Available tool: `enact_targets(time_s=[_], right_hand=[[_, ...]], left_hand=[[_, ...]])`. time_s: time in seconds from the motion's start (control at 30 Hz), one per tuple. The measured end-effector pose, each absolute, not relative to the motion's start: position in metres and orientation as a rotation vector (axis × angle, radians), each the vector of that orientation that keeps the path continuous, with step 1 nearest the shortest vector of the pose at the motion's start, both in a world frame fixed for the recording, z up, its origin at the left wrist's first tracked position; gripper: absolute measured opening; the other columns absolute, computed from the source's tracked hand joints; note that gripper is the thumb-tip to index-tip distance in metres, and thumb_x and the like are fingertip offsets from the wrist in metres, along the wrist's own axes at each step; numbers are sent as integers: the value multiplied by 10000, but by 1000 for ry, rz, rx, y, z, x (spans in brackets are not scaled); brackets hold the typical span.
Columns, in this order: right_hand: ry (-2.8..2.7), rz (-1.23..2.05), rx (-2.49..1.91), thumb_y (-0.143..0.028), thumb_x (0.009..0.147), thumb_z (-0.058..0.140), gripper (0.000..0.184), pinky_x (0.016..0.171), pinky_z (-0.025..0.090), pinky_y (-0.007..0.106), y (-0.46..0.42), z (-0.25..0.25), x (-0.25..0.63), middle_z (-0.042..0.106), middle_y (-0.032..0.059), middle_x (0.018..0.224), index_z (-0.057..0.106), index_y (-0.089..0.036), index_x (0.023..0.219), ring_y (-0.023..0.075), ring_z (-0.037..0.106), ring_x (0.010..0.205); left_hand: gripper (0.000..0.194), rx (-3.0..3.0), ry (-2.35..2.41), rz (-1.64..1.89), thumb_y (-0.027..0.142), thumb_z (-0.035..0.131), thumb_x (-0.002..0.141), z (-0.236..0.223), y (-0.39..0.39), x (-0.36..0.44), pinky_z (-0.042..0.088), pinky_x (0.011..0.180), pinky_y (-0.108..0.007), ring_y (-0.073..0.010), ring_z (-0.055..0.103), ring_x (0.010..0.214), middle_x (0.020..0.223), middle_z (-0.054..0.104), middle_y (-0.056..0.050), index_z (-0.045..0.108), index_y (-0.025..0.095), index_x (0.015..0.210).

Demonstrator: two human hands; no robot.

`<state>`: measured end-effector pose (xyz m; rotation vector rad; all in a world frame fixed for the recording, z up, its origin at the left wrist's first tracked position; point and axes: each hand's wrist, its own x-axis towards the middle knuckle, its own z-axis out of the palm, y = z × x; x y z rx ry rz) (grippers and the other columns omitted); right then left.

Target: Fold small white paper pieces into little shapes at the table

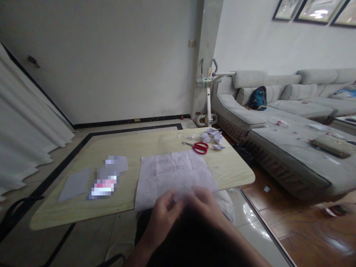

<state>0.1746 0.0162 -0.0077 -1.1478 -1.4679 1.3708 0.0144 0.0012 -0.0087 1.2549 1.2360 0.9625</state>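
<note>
Close to my body, at the table's near edge, my left hand and my right hand come together around a small piece of white paper. Both hands are closed on it, thumbs and fingers pinching, though motion blur hides its exact shape. Beneath and beyond them a large creased sheet of paper with faint lines lies flat and hangs a little over the edge. Behind that sheet rest scissors with red handles. Several folded paper pieces are grouped at the far right corner.
The pale wooden table has rounded corners. On its left lie a white sheet and a pixelated item. A grey sofa with a dark blue bag runs along the right, and white exercise equipment stands behind the table.
</note>
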Motion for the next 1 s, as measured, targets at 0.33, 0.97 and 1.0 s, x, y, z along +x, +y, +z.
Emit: enact_targets(time_s=[0.33,0.97,1.0], right_hand=[[-1211,1536,-1075,-499,819,599,413,491,349,224,13,-9,169,429,-47,530,456,-188,588,107,413,510],[-1281,1475,-1032,-376,801,666,246,575,401,231,15,-9,169,541,-30,657,563,-164,728,123,495,616],[-1294,1457,-1025,-372,793,674,238,581,405,234,16,-8,169,547,-29,666,568,-164,745,126,501,624]], left_hand=[[246,1155,1267,1082,374,630,821,-15,3,17,526,549,-243,-157,646,611,705,681,-8,630,150,921],[220,1162,1293,1073,358,664,788,-12,5,11,456,418,-193,-111,571,434,541,646,12,682,139,789],[220,1163,1295,1068,355,660,791,-12,6,11,453,414,-192,-108,564,423,532,642,13,687,137,788]])
